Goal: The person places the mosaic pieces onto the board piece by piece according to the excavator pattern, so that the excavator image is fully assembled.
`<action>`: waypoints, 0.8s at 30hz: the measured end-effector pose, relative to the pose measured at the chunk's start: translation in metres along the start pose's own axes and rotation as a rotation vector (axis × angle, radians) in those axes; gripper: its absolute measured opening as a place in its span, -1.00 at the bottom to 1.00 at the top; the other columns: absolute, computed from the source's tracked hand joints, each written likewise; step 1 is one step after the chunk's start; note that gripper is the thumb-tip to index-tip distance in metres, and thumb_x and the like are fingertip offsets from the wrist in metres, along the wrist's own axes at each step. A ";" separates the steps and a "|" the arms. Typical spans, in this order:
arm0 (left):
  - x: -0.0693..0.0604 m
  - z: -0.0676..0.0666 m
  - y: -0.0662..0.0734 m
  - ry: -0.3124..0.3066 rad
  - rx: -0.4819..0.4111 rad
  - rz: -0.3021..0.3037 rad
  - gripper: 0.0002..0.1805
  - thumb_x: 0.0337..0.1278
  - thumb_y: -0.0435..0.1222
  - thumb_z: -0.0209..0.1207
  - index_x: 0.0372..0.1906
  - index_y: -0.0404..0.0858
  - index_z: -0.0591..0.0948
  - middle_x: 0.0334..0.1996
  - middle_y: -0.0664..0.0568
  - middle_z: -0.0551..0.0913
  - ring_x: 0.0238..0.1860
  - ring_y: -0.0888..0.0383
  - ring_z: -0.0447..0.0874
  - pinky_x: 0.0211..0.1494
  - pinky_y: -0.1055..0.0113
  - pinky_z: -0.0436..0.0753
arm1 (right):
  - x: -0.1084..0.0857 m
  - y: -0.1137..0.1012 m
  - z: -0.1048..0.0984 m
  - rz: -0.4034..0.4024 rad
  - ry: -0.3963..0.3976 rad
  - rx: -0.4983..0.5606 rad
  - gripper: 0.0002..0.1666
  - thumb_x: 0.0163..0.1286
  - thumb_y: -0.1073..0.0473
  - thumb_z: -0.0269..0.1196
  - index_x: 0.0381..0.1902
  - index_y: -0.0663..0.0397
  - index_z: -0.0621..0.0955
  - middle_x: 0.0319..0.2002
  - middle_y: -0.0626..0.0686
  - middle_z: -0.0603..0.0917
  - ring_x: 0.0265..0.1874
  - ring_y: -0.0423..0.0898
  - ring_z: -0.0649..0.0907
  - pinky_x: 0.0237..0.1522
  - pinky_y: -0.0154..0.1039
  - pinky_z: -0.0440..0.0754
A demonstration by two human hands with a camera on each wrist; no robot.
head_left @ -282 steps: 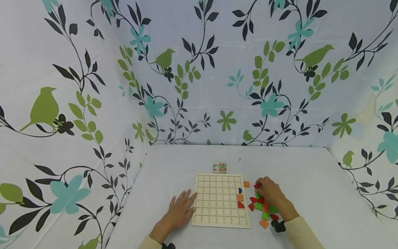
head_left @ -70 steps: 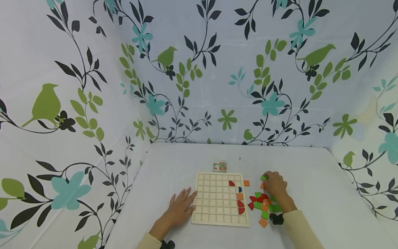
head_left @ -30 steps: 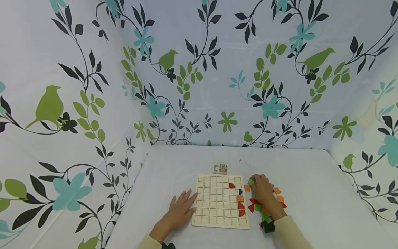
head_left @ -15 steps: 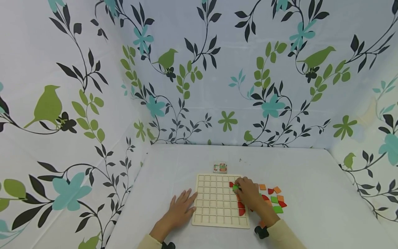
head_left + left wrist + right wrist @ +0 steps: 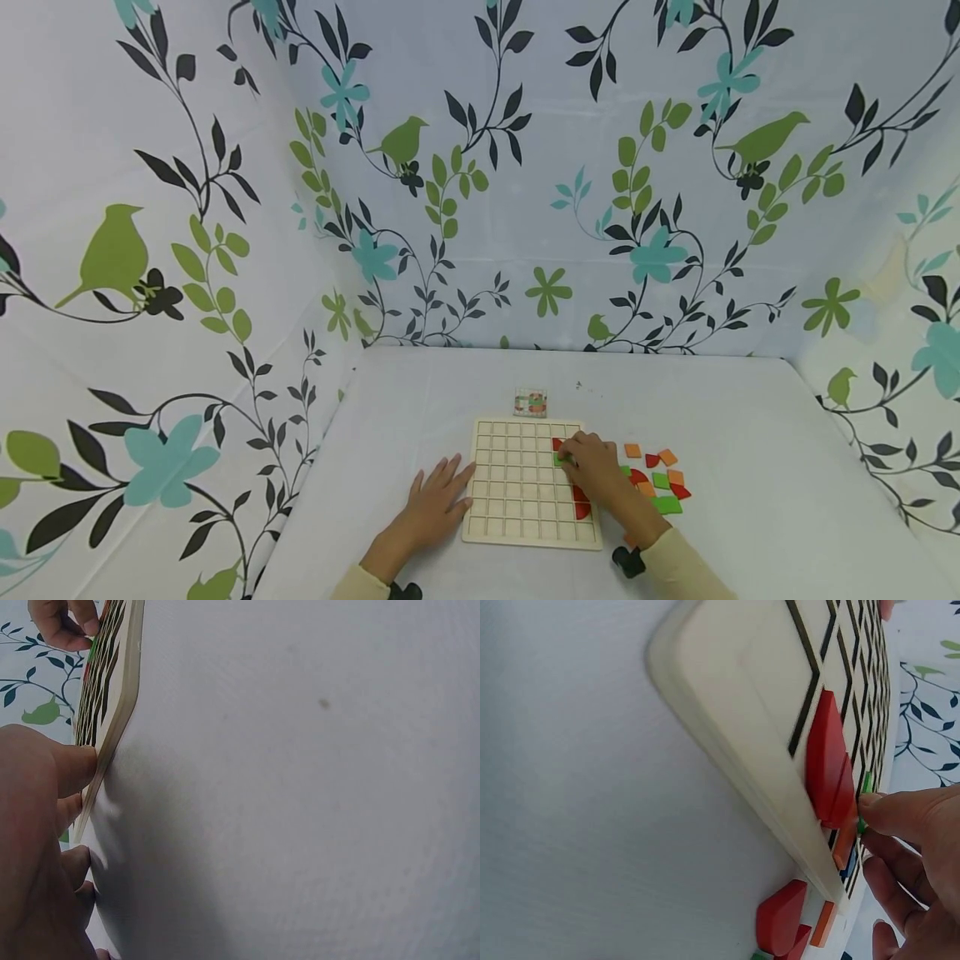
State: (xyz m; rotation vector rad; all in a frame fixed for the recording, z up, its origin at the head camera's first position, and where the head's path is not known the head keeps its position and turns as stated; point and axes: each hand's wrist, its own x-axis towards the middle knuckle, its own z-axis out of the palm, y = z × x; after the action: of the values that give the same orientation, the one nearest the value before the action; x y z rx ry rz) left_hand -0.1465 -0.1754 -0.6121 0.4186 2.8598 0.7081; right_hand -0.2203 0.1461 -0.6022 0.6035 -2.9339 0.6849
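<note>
A wooden grid board (image 5: 517, 492) lies flat on the white table. The left hand (image 5: 432, 508) rests at its left edge with fingers spread, thumb and fingertips touching the rim in the left wrist view. Over the upper right cells, the right hand (image 5: 596, 468) pinches a green piece (image 5: 867, 783) between thumb and finger, low against the board. Just above that piece sits a red piece (image 5: 557, 444). In the right wrist view two red pieces (image 5: 826, 754), an orange piece (image 5: 845, 838) and a blue piece (image 5: 848, 865) lie in cells along the right side.
A small patterned card (image 5: 530, 402) lies behind the board. Right of the board are loose pieces, among them an orange square (image 5: 633, 451), a green piece (image 5: 667, 505) and a red piece (image 5: 680, 492). A patterned cloth (image 5: 480, 208) hangs behind the table.
The right hand has carried the green piece left from beside the board onto its upper right cells, and lowered it slightly since half a second ago. The left hand has stayed put.
</note>
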 end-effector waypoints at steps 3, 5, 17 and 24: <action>0.000 -0.001 0.001 -0.003 -0.006 0.005 -0.35 0.63 -0.01 0.03 0.66 -0.03 0.27 0.68 -0.17 0.13 0.68 -0.28 0.02 0.58 -0.52 -0.10 | -0.001 -0.001 -0.001 0.006 0.002 -0.006 -0.86 0.37 0.18 0.49 -0.21 -0.15 0.71 -0.15 -0.09 0.66 -0.08 -0.03 0.60 -0.02 0.13 0.49; -0.001 -0.001 0.001 -0.001 -0.013 0.012 -0.35 0.63 -0.02 0.04 0.66 -0.05 0.28 0.68 -0.18 0.14 0.68 -0.29 0.03 0.57 -0.53 -0.10 | -0.002 -0.001 -0.002 0.005 0.005 -0.007 -0.86 0.37 0.18 0.49 -0.21 -0.15 0.71 -0.14 -0.08 0.65 -0.07 -0.02 0.60 -0.01 0.14 0.49; -0.002 -0.004 0.005 -0.005 -0.015 0.008 -0.35 0.62 -0.05 0.07 0.65 -0.08 0.29 0.68 -0.19 0.15 0.68 -0.28 0.03 0.57 -0.52 -0.08 | -0.018 0.026 -0.023 0.188 0.047 -0.013 -0.76 0.41 0.15 0.43 -0.02 0.07 0.70 -0.01 0.16 0.66 -0.04 0.15 0.63 -0.09 0.12 0.54; -0.002 -0.004 0.004 0.001 -0.012 0.002 -0.35 0.61 -0.05 0.07 0.65 -0.08 0.29 0.68 -0.19 0.15 0.68 -0.28 0.04 0.56 -0.54 -0.08 | -0.030 0.066 -0.035 0.373 0.092 -0.015 -0.57 0.42 0.14 0.40 0.11 0.30 0.62 -0.02 0.35 0.64 -0.09 0.26 0.61 -0.10 0.25 0.55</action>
State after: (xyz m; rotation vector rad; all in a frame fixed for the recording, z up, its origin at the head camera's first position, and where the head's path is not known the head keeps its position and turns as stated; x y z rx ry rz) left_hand -0.1449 -0.1739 -0.6066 0.4201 2.8550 0.7260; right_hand -0.2191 0.2269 -0.6022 0.0168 -2.9859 0.6965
